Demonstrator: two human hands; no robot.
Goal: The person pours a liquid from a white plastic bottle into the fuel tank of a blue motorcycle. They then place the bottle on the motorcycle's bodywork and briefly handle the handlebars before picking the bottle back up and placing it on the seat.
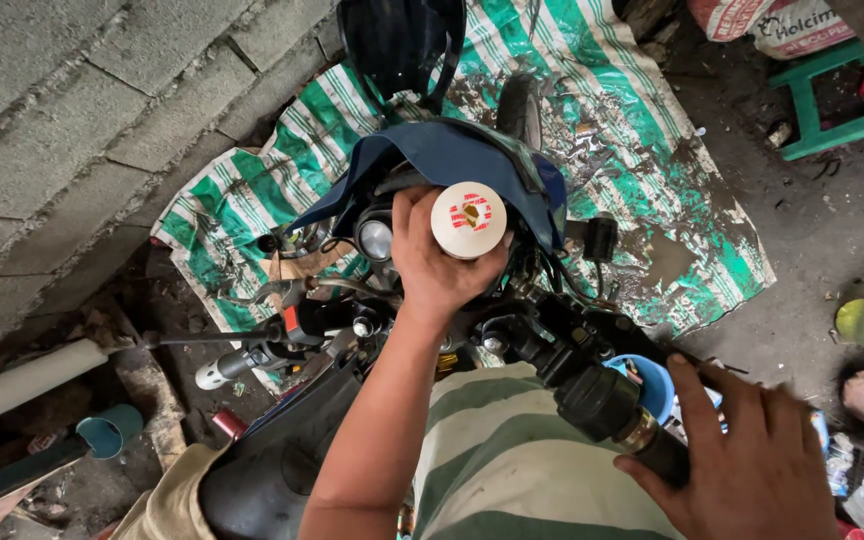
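Observation:
I look down on a motorcycle's handlebars [352,325]. My left hand [432,280] reaches forward over the front of the bike. It grips a white cylindrical container [468,220] with a red mark on its round end, which faces me. A blue cloth [452,155] drapes over the bike's front just behind the container. At the lower right, my right hand [752,470] is closed around the black right handlebar grip [612,405]. The left handlebar grip [232,365] sticks out untouched.
A green and white striped tarp [652,180], stained dark, lies under the bike. A grey block wall [52,110] runs along the left, with a white pipe [22,385] at its foot. A green stool [832,110] stands at the top right. A blue cup [654,385] sits by the right grip.

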